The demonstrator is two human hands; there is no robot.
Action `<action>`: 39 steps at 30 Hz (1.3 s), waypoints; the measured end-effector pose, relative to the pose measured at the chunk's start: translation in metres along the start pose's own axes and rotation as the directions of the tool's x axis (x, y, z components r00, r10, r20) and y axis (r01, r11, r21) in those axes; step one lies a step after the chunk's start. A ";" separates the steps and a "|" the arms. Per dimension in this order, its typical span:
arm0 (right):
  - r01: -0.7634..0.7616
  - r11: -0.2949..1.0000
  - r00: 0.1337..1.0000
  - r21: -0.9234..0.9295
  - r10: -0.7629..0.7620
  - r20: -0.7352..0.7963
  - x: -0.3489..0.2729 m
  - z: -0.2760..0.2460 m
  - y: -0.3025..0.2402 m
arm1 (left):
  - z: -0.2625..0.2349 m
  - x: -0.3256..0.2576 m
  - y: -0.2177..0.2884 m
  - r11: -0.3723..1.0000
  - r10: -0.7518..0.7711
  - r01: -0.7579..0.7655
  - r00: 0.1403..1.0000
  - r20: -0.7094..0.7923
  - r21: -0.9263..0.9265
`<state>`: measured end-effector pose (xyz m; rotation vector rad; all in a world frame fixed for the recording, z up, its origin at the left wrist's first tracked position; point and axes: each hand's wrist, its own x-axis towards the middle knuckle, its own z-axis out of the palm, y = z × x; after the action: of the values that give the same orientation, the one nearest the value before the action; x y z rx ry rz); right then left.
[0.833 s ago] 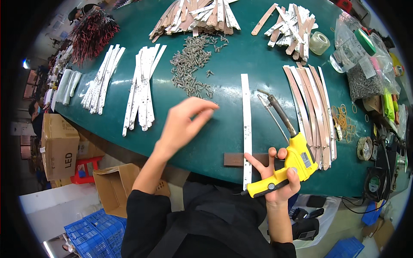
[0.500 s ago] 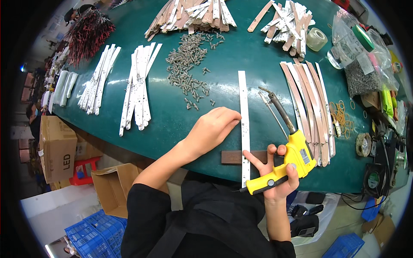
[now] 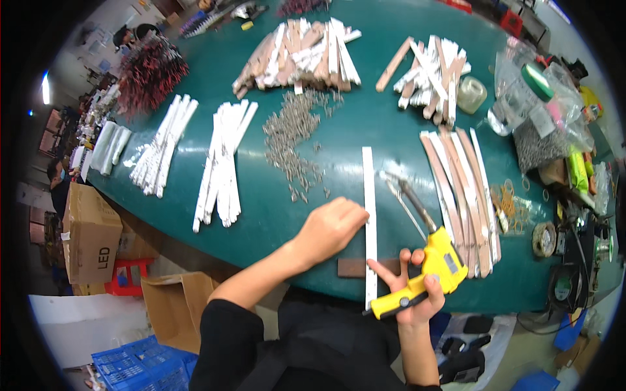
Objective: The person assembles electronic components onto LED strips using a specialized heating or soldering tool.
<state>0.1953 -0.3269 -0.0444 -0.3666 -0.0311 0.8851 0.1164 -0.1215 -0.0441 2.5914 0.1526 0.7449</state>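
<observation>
A narrow white LED strip board lies upright in the picture across a dark brown bar near the table's front edge. My left hand is closed, its bent fingertips against the strip's left edge; whatever they pinch is hidden. In my right hand is a yellow soldering gun with a black grip end. Its dark metal tip and a thin feed tube point up and left, just right of the strip, apart from it. One outstretched right finger touches the strip's lower part.
Small metal connectors lie heaped beyond my left hand. White strips in bundles are at left, brown and white strips at right, with more piles behind. Rubber bands, a tape roll and plastic bags line the right side.
The whole view has shifted, so the table and both hands appear lower and the picture is blurrier. Both hands keep about the same places at the strip, the soldering gun still held.
</observation>
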 end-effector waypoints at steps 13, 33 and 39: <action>0.011 1.000 0.998 0.014 -0.010 -0.055 -0.015 -0.001 0.001 | 0.003 -0.011 0.005 0.996 0.085 -0.084 0.995 -0.047 0.025; 0.004 0.990 1.000 -0.144 0.000 0.026 -0.018 0.015 -0.019 | 0.008 -0.009 -0.004 0.999 0.038 -0.041 0.998 -0.058 -0.036; 0.015 0.614 1.000 -0.789 -0.025 -0.001 -0.041 0.033 -0.050 | 0.007 -0.013 -0.002 0.987 -0.074 0.072 0.997 -0.008 -0.144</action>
<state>0.2009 -0.3765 0.0081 -1.2150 -0.4356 0.8058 0.1087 -0.1256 -0.0564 2.4315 0.1892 0.7194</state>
